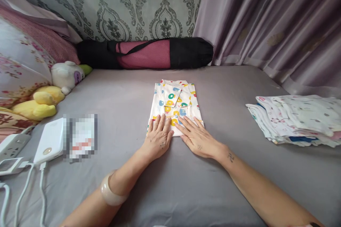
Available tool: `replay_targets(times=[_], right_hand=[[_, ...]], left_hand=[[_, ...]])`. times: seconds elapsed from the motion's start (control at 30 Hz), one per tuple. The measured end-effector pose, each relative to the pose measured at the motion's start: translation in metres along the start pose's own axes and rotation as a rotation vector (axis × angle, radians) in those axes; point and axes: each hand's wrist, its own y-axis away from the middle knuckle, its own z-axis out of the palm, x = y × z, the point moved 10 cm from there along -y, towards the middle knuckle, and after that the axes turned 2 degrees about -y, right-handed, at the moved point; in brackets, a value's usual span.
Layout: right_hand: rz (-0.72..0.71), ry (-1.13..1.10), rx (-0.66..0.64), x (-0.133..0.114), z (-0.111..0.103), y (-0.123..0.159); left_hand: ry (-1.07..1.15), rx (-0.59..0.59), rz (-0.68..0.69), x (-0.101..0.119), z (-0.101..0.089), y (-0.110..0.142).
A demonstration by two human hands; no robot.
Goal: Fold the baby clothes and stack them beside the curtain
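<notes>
A white shirt (174,101) with a colourful print lies partly folded on the grey sheet, its collar toward the wall and its sleeves turned inward. My left hand (159,136) rests flat on the shirt's near left part, fingers stretched out and pointing away from me. Opposite it, my right hand (198,136) lies flat on the near right part, its fingers spread and angled left. Both palms cover some of the near edge, so that part of the cloth is hidden. Neither hand grips anything.
A stack of folded clothes (295,118) sits at the right. Along the wall lies a black and pink bag (144,54). Plush toys (66,76), a white power bank (50,140), a power strip (14,145), cables and a blurred-out item (82,136) are on the left.
</notes>
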Motion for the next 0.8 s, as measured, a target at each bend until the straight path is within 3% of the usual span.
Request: replay_targets(times=[0.23,0.47,0.67,0.8], right_hand=[[-0.046,0.024,0.042,-0.015,-0.002,-0.015],[-0.061,0.003,0.014,-0.018,0.010,-0.021],[-0.050,-0.001,-0.016,-0.017,0.006,-0.020],[0.044,0.024,0.031,-0.005,-0.001,-0.018]], left_hand=[[-0.021,0.145,0.020,0.001,-0.021,-0.006],[-0.017,0.077,0.004,-0.002,0.000,-0.007],[-0.003,0.081,0.001,-0.003,-0.008,-0.007],[-0.003,0.107,-0.003,-0.003,-0.016,-0.007]])
